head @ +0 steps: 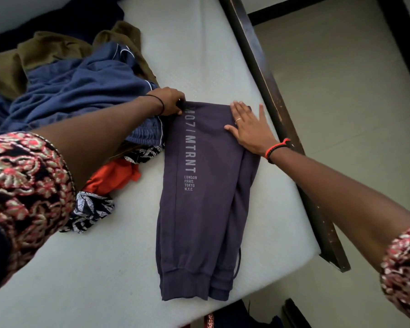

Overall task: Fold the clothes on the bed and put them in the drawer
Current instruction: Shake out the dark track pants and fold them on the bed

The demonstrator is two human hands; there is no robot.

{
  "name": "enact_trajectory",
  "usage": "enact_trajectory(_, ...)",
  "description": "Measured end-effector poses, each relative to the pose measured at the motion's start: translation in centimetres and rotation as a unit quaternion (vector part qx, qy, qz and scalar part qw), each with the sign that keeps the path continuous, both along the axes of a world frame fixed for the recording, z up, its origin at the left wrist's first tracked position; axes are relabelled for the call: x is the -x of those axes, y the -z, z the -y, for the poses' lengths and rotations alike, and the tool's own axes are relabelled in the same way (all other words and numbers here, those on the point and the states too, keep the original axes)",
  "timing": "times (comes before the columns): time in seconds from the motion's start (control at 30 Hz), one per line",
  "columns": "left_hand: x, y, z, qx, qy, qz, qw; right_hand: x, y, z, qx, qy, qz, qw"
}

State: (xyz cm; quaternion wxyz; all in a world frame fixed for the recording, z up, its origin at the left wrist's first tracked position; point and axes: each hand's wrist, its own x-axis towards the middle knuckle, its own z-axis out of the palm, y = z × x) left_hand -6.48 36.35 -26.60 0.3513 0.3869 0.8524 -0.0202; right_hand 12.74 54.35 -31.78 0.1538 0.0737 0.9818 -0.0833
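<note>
Joggers (pixel 206 204) on bed (pixel 114 261), left hand (pixel 169 100) pinching far corner, right hand (pixel 249 130) pressing flat.

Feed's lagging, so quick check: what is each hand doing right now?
Left hand: grips the far corner of the purple joggers.
Right hand: open, fingers straight, pressed flat on the joggers.

A dark wooden rail (pixel 270 95), scuffed along its edges, runs diagonally through the view. Right of the rail lies a pale tiled floor (pixel 353 114). Beyond the rail's far end, a dark skirting strip (pixel 270 14) lines the wall.
</note>
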Motion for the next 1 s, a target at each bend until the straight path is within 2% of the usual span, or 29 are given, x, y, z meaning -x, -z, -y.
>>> enact_trajectory(0.07, 0.0, 0.0, 0.2, -0.002, -0.010, 0.009, 1.000, 1.1, -0.9, -1.5, 0.035, 0.050, 0.000, 0.998)
enact_trajectory(0.13, 0.1, -0.1, 0.2, -0.004, -0.023, 0.024, 0.999, 2.3, -2.0, -3.0, 0.135, 0.100, 0.027, 0.985)
enact_trajectory(0.23, 0.2, -0.3, -0.1, -0.014, -0.029, 0.039, 0.999, 4.0, -3.6, -4.8, 0.249, 0.149, 0.148, 0.945)
enact_trajectory(0.33, 0.0, -0.7, -0.3, -0.021, -0.026, 0.038, 0.999, 4.7, -4.3, -5.5, 0.259, 0.124, 0.231, 0.929)
enact_trajectory(0.6, 0.2, -1.8, -0.3, -0.067, -0.034, 0.010, 0.997, 4.3, -5.3, -7.3, 0.430, 0.172, 0.252, 0.850)
enact_trajectory(0.73, 0.2, -2.4, -0.7, -0.095, -0.041, -0.015, 0.994, 4.2, -6.1, -7.6, 0.423, 0.174, 0.216, 0.863)
enact_trajectory(0.87, -0.5, -3.4, 0.6, -0.140, -0.031, -0.034, 0.989, 3.1, -7.5, -6.4, 0.324, 0.135, 0.140, 0.926)
enact_trajectory(1.0, -2.4, -5.1, 4.9, -0.244, 0.054, -0.037, 0.968, -0.8, -9.8, -4.2, 0.279, 0.086, 0.016, 0.956)
